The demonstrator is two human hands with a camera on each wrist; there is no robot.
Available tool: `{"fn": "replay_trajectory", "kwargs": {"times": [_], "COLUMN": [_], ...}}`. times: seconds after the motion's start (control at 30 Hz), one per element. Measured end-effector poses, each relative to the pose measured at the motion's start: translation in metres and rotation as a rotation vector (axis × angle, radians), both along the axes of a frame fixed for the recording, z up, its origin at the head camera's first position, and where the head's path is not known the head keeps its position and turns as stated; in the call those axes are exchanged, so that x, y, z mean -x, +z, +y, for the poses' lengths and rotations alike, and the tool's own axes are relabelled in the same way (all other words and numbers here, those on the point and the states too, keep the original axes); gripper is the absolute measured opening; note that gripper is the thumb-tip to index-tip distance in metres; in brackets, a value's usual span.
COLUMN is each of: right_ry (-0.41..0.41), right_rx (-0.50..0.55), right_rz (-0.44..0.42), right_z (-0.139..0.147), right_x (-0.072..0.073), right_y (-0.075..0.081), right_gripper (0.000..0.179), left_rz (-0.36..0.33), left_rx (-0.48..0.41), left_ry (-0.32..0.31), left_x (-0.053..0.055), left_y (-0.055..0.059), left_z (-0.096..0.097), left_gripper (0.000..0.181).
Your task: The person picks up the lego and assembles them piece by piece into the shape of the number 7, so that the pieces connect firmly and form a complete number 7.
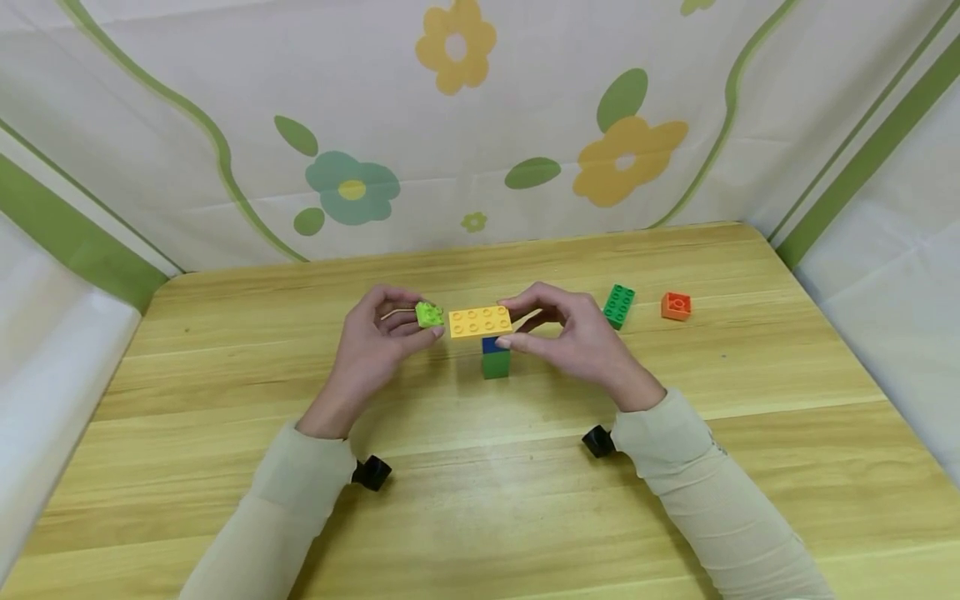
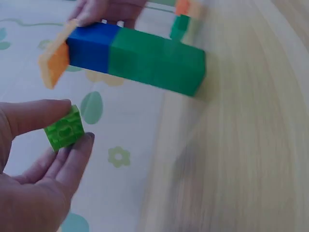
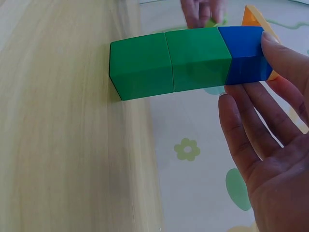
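Observation:
A tower of toy building bricks stands on the table: two green bricks (image 3: 140,67) at the bottom, a blue brick (image 3: 245,55) above, and a flat yellow eight-stud brick (image 1: 480,322) across the top. The yellow brick juts out past the tower to the left. My right hand (image 1: 581,337) grips the top of the tower, with thumb and fingers on opposite sides at the blue and yellow bricks. Just left of the yellow brick, my left hand (image 1: 369,340) pinches a small lime-green brick (image 2: 65,128) between thumb and fingertips, apart from the tower.
A green eight-stud brick (image 1: 618,306) lies on the wooden table (image 1: 480,517) beyond the right hand. Farther right is an orange-red brick (image 1: 677,307), hollow side up. A flower-patterned cloth (image 1: 465,133) hangs behind the table and along its sides.

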State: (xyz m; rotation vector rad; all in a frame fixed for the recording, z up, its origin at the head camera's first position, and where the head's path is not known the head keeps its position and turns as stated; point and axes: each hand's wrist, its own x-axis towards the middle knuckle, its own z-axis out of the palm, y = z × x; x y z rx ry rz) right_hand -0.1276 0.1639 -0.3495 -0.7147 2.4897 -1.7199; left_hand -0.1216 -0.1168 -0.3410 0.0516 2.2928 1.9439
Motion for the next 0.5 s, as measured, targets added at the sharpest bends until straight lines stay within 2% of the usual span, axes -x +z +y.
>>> {"fn": "replay_trajectory", "kwargs": {"times": [0.27, 0.37, 0.5], "right_ry": [-0.006, -0.003, -0.002], "right_rx": [-0.01, -0.009, -0.011], "right_rz": [0.004, 0.006, 0.007], "right_z": [0.0, 0.0, 0.0], "right_x": [0.0, 0.0, 0.001], "right_y": [0.0, -0.001, -0.001], "right_gripper": [0.031, 0.031, 0.032], "left_rz": [0.037, 0.059, 0.055], "left_rx": [-0.195, -0.242, -0.293], "left_ry": [-0.01, -0.007, 0.001], "left_x": [-0.013, -0.016, -0.018], "left_y": [0.0, -0.003, -0.008], "left_z": [-0.001, 0.002, 0.005], "left_gripper": [0.047, 0.045, 0.044]}}
